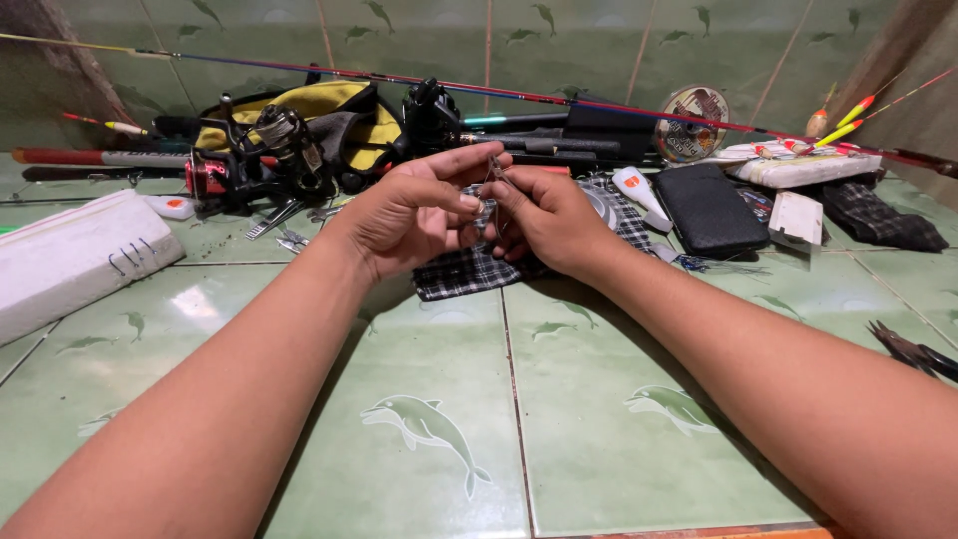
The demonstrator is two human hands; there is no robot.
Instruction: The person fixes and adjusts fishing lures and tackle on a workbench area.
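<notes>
Above a green dolphin-patterned tile floor [439,439], left hand [414,215] and right hand [544,220] pinched together on a small metal fishing clip [492,190], raised near eye level for fine work; checked cloth [469,269] directly beneath, spinning reel [279,140] at ten o'clock, black case [709,210] at two o'clock.

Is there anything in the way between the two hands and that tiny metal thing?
Nothing visible. The left hand and right hand already pinch the small metal piece between their fingertips, above the checked cloth.
</notes>
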